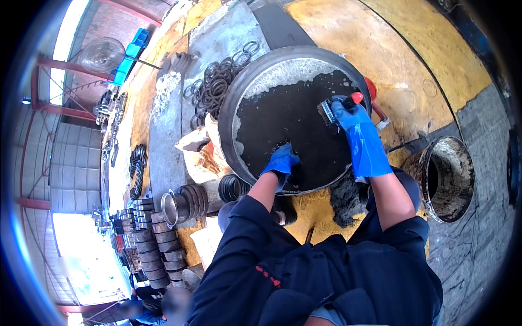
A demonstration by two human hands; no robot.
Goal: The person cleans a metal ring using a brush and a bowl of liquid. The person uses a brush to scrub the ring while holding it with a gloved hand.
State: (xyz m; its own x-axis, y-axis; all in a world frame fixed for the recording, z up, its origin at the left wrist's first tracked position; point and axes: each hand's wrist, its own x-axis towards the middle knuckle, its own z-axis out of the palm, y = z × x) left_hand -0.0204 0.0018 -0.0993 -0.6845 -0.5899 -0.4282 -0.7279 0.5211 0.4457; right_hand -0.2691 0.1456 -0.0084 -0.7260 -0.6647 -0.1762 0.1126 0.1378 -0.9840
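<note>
The right hand (345,112), in a blue glove, was closed around a brush (327,111) with a red-ended handle, held above the dark liquid (293,117) on the right side of a large round tub (227,122). The left hand (282,161), also gloved, had its fingers dipped into the liquid near the tub's near side; whether it gripped anything under the surface could not be told. Pale foam (283,71) lined the far edge.

Work was judged to be in progress, not complete, since brush and liquid were both in use. Black rings (216,87) lay heaped just outside the tub's far-left rim, and a smaller stack of rings (230,188) lay by its near-left side. Which of these were finished and which were left could not be established, nor could the tub's submerged contents.
</note>
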